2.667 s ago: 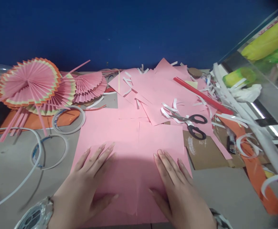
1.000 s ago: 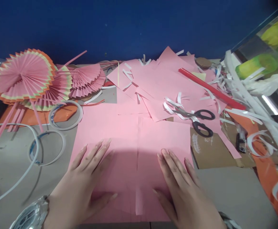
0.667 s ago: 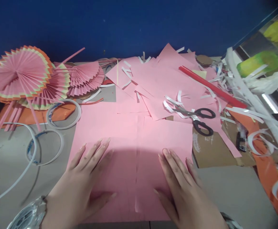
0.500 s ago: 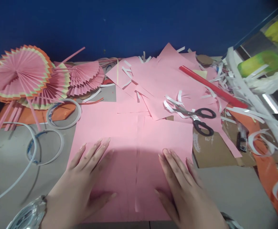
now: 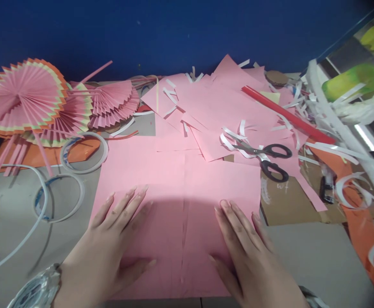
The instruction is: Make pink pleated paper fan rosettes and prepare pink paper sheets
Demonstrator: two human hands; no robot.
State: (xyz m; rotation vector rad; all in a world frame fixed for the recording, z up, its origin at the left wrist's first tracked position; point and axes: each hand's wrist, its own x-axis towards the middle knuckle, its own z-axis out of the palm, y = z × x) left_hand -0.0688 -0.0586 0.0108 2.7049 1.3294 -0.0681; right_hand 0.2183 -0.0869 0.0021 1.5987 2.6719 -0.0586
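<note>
Two sheets of pink paper lie side by side before me, meeting along an upright seam near the middle. My left hand rests flat on the left part, fingers stretched and thumb toward the seam. On the right part lies my right hand, also flat with its fingers extended and thumb apart. Neither hand holds anything. A pair of black-handled scissors lies just beyond the right part, its blades among white paper strips. More pink paper is piled behind.
Pleated paper fans stand at the back left, above two tape rings. A red strip, brown cardboard, a small black-and-clear item and an orange strip lie on the right. A blue panel closes off the back.
Both hands stay almost still on the pink paper. The pale spot at the seam's near end has shrunk, and the view has shifted very slightly.
</note>
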